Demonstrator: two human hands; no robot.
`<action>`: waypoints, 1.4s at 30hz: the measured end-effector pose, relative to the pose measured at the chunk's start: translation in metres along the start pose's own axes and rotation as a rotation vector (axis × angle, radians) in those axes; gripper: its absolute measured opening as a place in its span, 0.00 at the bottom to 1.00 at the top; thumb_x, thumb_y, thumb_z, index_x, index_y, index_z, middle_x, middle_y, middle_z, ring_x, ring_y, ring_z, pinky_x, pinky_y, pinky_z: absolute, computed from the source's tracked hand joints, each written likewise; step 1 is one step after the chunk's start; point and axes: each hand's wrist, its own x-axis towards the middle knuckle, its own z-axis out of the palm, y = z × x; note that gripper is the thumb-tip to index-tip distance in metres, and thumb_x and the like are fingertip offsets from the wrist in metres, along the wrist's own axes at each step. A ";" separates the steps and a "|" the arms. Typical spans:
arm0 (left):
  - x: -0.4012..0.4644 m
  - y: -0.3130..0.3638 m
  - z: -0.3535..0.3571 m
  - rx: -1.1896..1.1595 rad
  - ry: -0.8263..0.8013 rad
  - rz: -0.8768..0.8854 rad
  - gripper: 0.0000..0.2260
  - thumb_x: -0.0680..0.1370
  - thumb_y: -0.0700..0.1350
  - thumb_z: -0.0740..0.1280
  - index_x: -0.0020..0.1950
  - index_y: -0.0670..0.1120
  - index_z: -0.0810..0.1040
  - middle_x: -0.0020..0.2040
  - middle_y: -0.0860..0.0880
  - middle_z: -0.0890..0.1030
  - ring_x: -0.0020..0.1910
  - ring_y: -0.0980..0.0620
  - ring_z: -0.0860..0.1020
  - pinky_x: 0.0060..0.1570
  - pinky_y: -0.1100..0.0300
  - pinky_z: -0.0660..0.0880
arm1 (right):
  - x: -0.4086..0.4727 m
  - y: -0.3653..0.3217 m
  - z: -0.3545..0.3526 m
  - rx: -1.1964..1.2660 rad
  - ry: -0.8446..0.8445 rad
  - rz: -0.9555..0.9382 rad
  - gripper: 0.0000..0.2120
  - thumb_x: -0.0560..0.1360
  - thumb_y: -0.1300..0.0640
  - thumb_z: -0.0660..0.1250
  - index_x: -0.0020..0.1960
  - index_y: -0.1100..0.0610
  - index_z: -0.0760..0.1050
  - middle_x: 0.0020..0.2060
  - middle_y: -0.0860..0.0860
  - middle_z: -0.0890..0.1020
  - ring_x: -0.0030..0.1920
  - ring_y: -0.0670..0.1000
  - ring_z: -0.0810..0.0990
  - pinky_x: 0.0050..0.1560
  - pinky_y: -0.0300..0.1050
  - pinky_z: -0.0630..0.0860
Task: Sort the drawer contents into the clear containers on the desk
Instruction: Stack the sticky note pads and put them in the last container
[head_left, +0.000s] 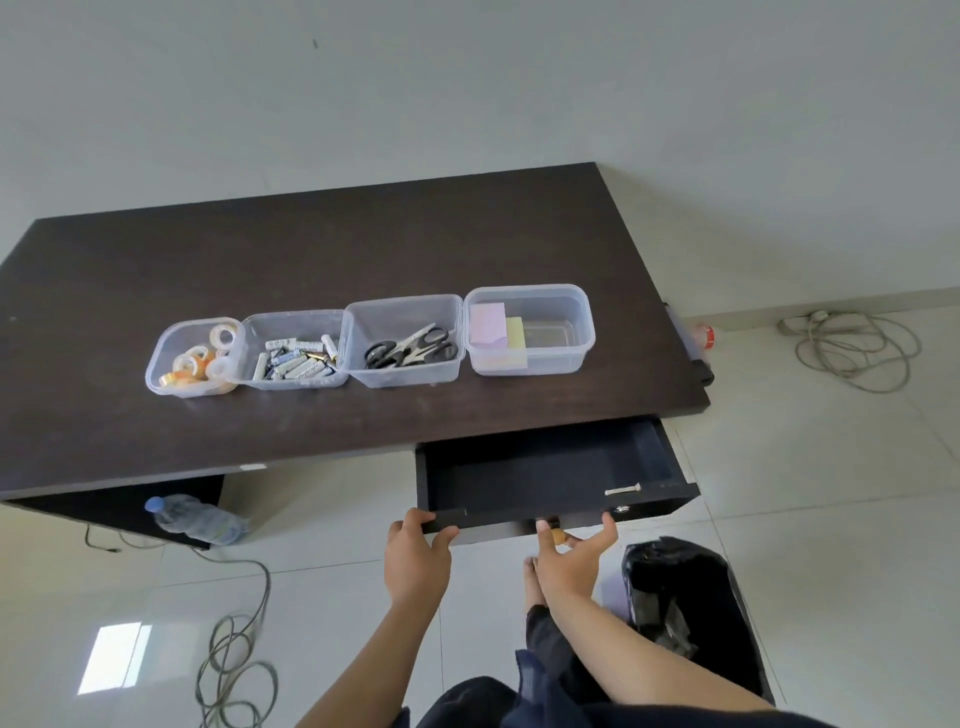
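Observation:
The dark drawer (550, 467) stands pulled out under the desk's right side, and its visible inside looks bare. My left hand (415, 558) grips the drawer's front edge at its left end. My right hand (571, 558) presses against the front edge near the middle, fingers spread. Several clear containers sit in a row on the dark desk (311, 249): one with tape rolls (195, 358), one with batteries (293, 358), one with scissors (408, 345), and one with sticky note pads (498, 327).
A bin lined with a black bag (691, 613) stands on the floor right of my legs. A water bottle (197, 519) lies under the desk at left. Cables (234, 660) coil on the tiled floor at left, and a power strip with cord (852, 353) lies far right.

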 end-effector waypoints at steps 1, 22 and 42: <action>0.012 0.008 0.000 -0.010 0.006 -0.010 0.14 0.76 0.49 0.68 0.59 0.46 0.73 0.56 0.47 0.76 0.42 0.51 0.74 0.41 0.60 0.71 | 0.009 -0.007 0.008 -0.013 -0.010 0.004 0.40 0.74 0.54 0.70 0.73 0.46 0.45 0.41 0.49 0.76 0.41 0.56 0.79 0.52 0.55 0.76; 0.073 0.056 0.015 -0.271 0.207 -0.051 0.23 0.76 0.42 0.68 0.68 0.50 0.63 0.61 0.47 0.74 0.60 0.49 0.74 0.58 0.53 0.74 | 0.080 -0.067 0.059 -0.174 -0.095 -0.036 0.44 0.75 0.59 0.68 0.72 0.50 0.35 0.43 0.53 0.77 0.40 0.54 0.80 0.52 0.50 0.77; 0.047 0.012 0.024 -0.029 0.095 0.064 0.37 0.79 0.44 0.63 0.77 0.53 0.40 0.70 0.39 0.63 0.65 0.42 0.72 0.60 0.48 0.73 | 0.075 -0.125 0.022 0.258 -0.124 0.458 0.30 0.76 0.62 0.63 0.73 0.51 0.53 0.65 0.55 0.70 0.59 0.58 0.76 0.54 0.52 0.73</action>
